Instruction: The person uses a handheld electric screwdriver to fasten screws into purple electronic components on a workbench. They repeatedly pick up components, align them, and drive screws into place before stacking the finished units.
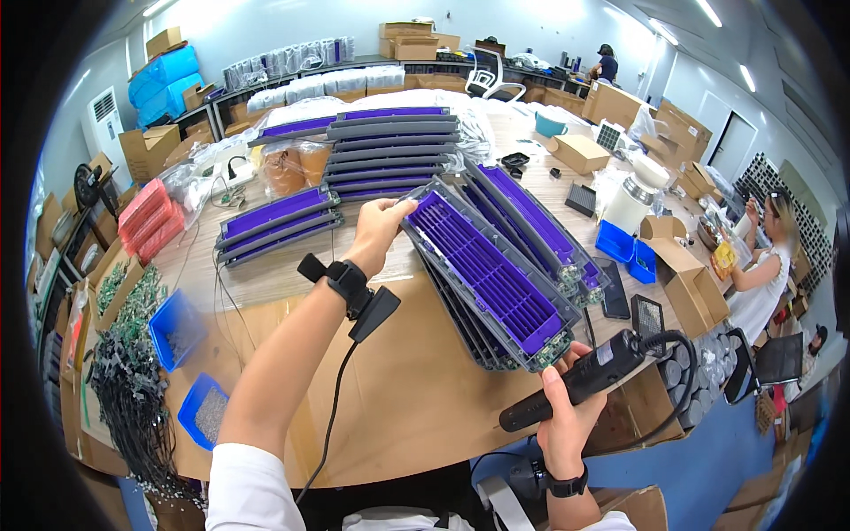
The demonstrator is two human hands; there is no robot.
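Observation:
A long grey frame with a purple slatted inside (487, 273) is tilted over a stack of like dark frames (460, 327). My left hand (382, 232) is closed on its far left corner, thumb on the rim. At its near end shows a small green circuit board (551, 352). My right hand (571, 420) grips a black corded electric screwdriver (589, 376), which lies across the palm, its tapered end pointing left. Fingertips of that hand also reach the frame's near end. Black straps with a dark device (359, 296) wrap my left wrist.
More purple-grey frames are stacked at the back (390, 155), left (279, 221) and right (531, 221). Blue bins (205, 407) of small parts and a cable bundle (133, 398) lie left. A white bottle (633, 199) and open carton (686, 283) stand right; another person (766, 265) sits beyond.

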